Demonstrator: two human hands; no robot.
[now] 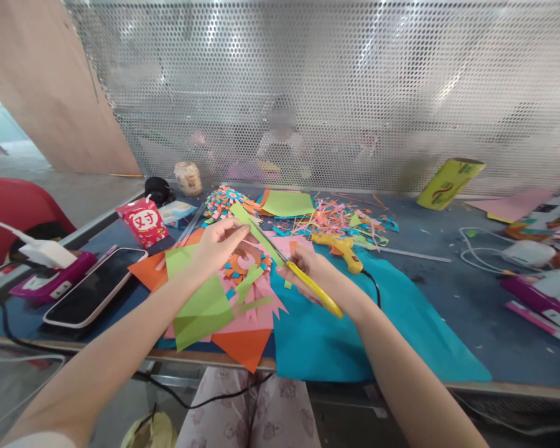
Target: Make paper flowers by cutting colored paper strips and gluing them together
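Note:
My left hand (224, 239) pinches a light green paper strip (243, 218) that slants down to the right. My right hand (310, 270) is closed on yellow-handled scissors (313, 287), whose blades lie along the strip. Beneath my hands are sheets of green paper (198, 311), pink paper (256, 320) and orange paper (245, 347), with cut pink and green pieces on them. A large blue sheet (326, 348) spreads below my right hand. Behind my hands sits a multicoloured fringed paper flower (226, 202).
A yellow glue gun (340, 247) with a black cord lies beyond my right hand, near shredded paper (340, 218). At left are a phone (96, 287), a purple power strip (56, 280) and a red packet (144, 221). A yellow tube (448, 183) stands by the perforated metal screen (336, 93).

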